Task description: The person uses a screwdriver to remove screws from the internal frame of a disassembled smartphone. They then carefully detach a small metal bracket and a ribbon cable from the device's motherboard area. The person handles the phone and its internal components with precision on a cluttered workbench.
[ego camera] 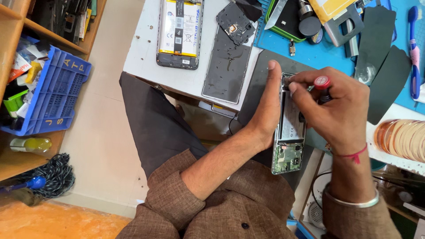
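An opened phone point(288, 146) with its back off lies on a dark mat point(261, 84) at the table edge, circuit board showing at its near end. My left hand point(267, 106) presses flat against the phone's left side, steadying it. My right hand point(336, 106) grips a small screwdriver with a red cap point(322, 82), its tip down at the phone's far end. A second opened phone with a white and yellow battery point(179, 33) lies on the white table at the far left. Beside it rest a dark back cover point(228, 71) and a black inner plate point(235, 22).
A blue work mat point(318, 53) carries a green tray point(283, 22), dark plastic pieces point(389, 82) and a blue and pink toothbrush point(414, 53). An amber tape roll point(400, 139) sits at the right. A blue crate point(53, 93) stands on wooden shelves at the left.
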